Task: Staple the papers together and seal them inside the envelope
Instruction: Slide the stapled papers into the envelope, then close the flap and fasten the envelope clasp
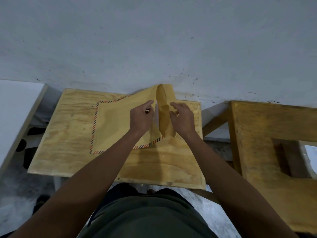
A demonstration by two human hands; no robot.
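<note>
— What's under the hands?
— A plywood tabletop (68, 134) against a scuffed white wall (154, 40); a wooden frame (257, 134) stands off beyond the right hand (182, 118).
— And the envelope (116, 124)?
— Flat, long axis sideways, mouth rightward. The left hand (141, 116) pinches its opening edge; the right pinches the raised flap (165, 107).
</note>
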